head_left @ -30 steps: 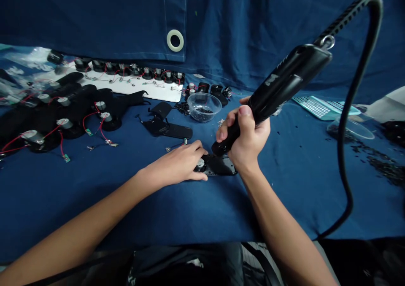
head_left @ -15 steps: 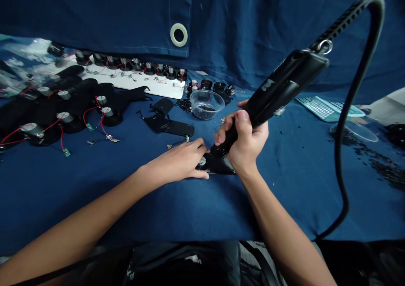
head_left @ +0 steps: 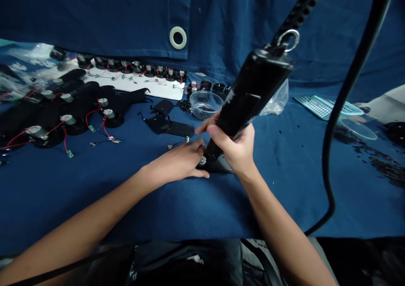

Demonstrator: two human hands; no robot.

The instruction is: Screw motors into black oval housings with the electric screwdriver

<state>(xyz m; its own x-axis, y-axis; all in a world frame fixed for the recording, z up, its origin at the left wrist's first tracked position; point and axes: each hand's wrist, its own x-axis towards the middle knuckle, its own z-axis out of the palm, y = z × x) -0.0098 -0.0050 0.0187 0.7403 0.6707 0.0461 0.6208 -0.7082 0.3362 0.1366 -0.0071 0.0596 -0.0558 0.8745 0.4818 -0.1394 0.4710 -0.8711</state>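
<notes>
A dark blue curtain [head_left: 228,20] is hanging behind a blue-covered table [head_left: 142,218]; a pale ring [head_left: 171,38] is circling a hole in the curtain; light stitching [head_left: 168,3] is running beside it; folds [head_left: 243,33] are catching dim light; shadow is darkening the space below.

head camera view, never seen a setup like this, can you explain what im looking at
No robot here, just one person's two bare hands, seen from a camera worn on the head, looking forward and down. The right hand grips a thick black tool, its lower end down at a dark part on the blue cloth. The left hand holds that part. Beyond sit a clear bowl of dark bits and a white board with wired round parts; black housings lie left, a pale blue tray right.
</notes>
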